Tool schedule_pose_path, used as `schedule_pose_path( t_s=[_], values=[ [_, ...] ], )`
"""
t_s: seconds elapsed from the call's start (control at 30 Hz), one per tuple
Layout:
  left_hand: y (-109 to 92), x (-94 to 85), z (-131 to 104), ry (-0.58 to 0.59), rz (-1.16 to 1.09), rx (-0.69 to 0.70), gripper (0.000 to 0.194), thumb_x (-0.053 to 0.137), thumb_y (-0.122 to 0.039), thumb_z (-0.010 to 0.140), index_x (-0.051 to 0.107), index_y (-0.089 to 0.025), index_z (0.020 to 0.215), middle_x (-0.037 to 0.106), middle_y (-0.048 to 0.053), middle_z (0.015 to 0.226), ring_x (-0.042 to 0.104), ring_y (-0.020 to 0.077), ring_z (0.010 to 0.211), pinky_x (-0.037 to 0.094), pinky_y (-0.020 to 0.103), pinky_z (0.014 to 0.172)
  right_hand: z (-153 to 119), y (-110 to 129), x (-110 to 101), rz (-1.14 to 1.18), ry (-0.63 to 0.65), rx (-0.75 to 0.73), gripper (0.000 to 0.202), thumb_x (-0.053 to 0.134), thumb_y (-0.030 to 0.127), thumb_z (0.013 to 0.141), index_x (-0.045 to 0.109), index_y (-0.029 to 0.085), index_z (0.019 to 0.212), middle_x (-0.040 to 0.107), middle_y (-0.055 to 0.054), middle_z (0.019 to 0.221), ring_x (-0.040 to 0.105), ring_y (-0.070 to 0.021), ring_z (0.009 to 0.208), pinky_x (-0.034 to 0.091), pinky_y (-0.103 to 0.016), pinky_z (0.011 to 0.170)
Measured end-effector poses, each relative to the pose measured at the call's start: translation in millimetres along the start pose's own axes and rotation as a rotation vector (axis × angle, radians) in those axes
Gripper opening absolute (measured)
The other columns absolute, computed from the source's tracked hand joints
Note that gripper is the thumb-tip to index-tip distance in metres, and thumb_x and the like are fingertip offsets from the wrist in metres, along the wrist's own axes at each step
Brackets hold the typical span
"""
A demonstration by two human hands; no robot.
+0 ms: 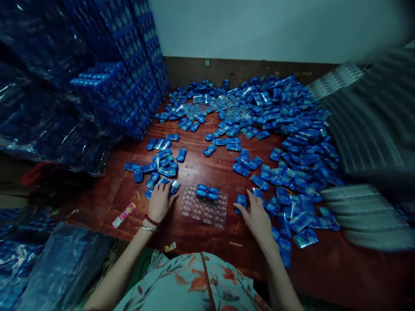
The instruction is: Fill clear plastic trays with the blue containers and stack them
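A clear plastic tray with rows of moulded cups lies in front of me, and several shiny blue oval pieces sit at its far edge. To the left, my left hand rests over small blue packets, thumb apart from the fingers. My right hand reaches to the right of the tray, its thumb and fingers spread. Near its thumb is a blue packet, and another blue packet lies at its fingertips. Whether either hand grips a packet is hard to see.
A large heap of blue packets covers the back and right of the wooden table. Tall stacks of filled blue trays rise at the left. Blurred empty trays stand at the right. A pink wrapper lies near the front left.
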State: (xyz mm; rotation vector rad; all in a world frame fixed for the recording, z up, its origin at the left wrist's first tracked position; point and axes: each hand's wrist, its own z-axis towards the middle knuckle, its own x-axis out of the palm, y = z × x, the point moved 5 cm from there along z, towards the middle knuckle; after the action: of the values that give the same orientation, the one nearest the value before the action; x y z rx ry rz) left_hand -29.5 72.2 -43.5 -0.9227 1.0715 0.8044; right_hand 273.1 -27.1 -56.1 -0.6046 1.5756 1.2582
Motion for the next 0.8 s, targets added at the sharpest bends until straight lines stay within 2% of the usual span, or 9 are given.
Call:
schedule_pose_path(
  t_s=[0.13, 0.2, 0.3, 0.37, 0.47, 0.53, 0.6, 0.7, 0.8],
  values=[
    [4, 7.4, -3, 0.140, 0.084, 0.018, 0.033, 0.041, -0.016, 0.088, 0.050, -0.011, 0.119, 0.059, 0.015, 0.102, 0.057, 0.0245, 0.088, 0.048, 0.038, 0.076, 5, 1, 12, 0.094, 0.187, -0.076, 0.036, 0.051, 0.042, 0.083, 0.053, 0.018, 0.110, 0.060, -0.009, 0.095, 0.062, -0.0247, 0.084, 0.047, -0.034, 0.070],
    [6, 4.2, -11, 0.154, -0.010, 0.030, 0.042, 0.034, -0.007, 0.086, 0.042, -0.012, 0.127, 0.059, 0.014, 0.105, 0.058, 0.0218, 0.089, 0.048, 0.036, 0.079, 2, -1, 5, 0.154, 0.190, -0.031, 0.032, 0.048, 0.041, 0.085, 0.053, 0.018, 0.106, 0.063, -0.007, 0.087, 0.063, -0.0230, 0.078, 0.047, -0.034, 0.069],
    [9, -8.0, -29, 0.142, -0.225, -0.044, 0.046, 0.032, -0.007, 0.087, 0.031, -0.017, 0.132, 0.060, 0.010, 0.103, 0.059, 0.0183, 0.089, 0.050, 0.033, 0.077, -10, 5, -10, 0.351, 0.164, 0.020, 0.034, 0.047, 0.044, 0.085, 0.052, 0.020, 0.109, 0.064, -0.005, 0.086, 0.062, -0.0189, 0.070, 0.048, -0.030, 0.065],
    [-2, -15.4, -38, 0.157, -0.352, -0.057, 0.037, 0.035, -0.012, 0.089, 0.036, -0.018, 0.126, 0.060, 0.007, 0.097, 0.060, 0.0169, 0.084, 0.051, 0.031, 0.073, -20, 19, -14, 0.544, 0.157, -0.005, 0.033, 0.050, 0.043, 0.085, 0.052, 0.020, 0.108, 0.064, -0.004, 0.087, 0.061, -0.0167, 0.070, 0.049, -0.028, 0.062],
    [-35, -20.0, -41, 0.166, -0.474, 0.096, 0.025, 0.040, -0.016, 0.090, 0.048, -0.019, 0.113, 0.057, 0.008, 0.100, 0.059, 0.0167, 0.089, 0.051, 0.030, 0.077, -29, 47, -10, 0.669, 0.067, -0.116, 0.021, 0.053, 0.035, 0.085, 0.056, 0.021, 0.101, 0.064, -0.004, 0.091, 0.062, -0.0168, 0.079, 0.051, -0.029, 0.068],
    [-53, -17.9, -36, 0.095, -0.481, 0.203, 0.027, 0.039, -0.014, 0.090, 0.051, -0.019, 0.114, 0.054, 0.010, 0.107, 0.057, 0.0169, 0.095, 0.050, 0.029, 0.080, -30, 62, -3, 0.637, -0.008, -0.252, 0.015, 0.051, 0.027, 0.087, 0.057, 0.021, 0.099, 0.063, -0.005, 0.093, 0.061, -0.0175, 0.087, 0.051, -0.032, 0.077],
    [-61, -12.1, -30, -0.008, -0.434, 0.283, 0.033, 0.038, -0.011, 0.090, 0.051, -0.020, 0.119, 0.053, 0.010, 0.108, 0.057, 0.0162, 0.093, 0.051, 0.028, 0.078, -31, 72, 3, 0.551, -0.047, -0.398, 0.018, 0.048, 0.019, 0.088, 0.057, 0.021, 0.103, 0.062, -0.006, 0.097, 0.060, -0.0176, 0.093, 0.050, -0.033, 0.083],
    [-63, -0.7, -24, -0.083, -0.340, 0.400, 0.039, 0.038, -0.008, 0.089, 0.049, -0.021, 0.123, 0.056, 0.009, 0.103, 0.057, 0.0151, 0.087, 0.051, 0.028, 0.075, -32, 78, 6, 0.349, -0.035, -0.565, 0.026, 0.043, 0.011, 0.088, 0.056, 0.018, 0.110, 0.060, -0.008, 0.096, 0.059, -0.0172, 0.089, 0.051, -0.029, 0.077],
    [-64, 4.2, -19, -0.062, -0.294, 0.475, 0.036, 0.036, -0.010, 0.090, 0.047, -0.017, 0.124, 0.058, 0.009, 0.096, 0.057, 0.0164, 0.085, 0.051, 0.030, 0.075, -31, 84, 1, 0.109, 0.008, -0.663, 0.030, 0.042, 0.006, 0.087, 0.057, 0.015, 0.111, 0.060, -0.009, 0.091, 0.058, -0.0177, 0.081, 0.050, -0.028, 0.068]
  ],
)
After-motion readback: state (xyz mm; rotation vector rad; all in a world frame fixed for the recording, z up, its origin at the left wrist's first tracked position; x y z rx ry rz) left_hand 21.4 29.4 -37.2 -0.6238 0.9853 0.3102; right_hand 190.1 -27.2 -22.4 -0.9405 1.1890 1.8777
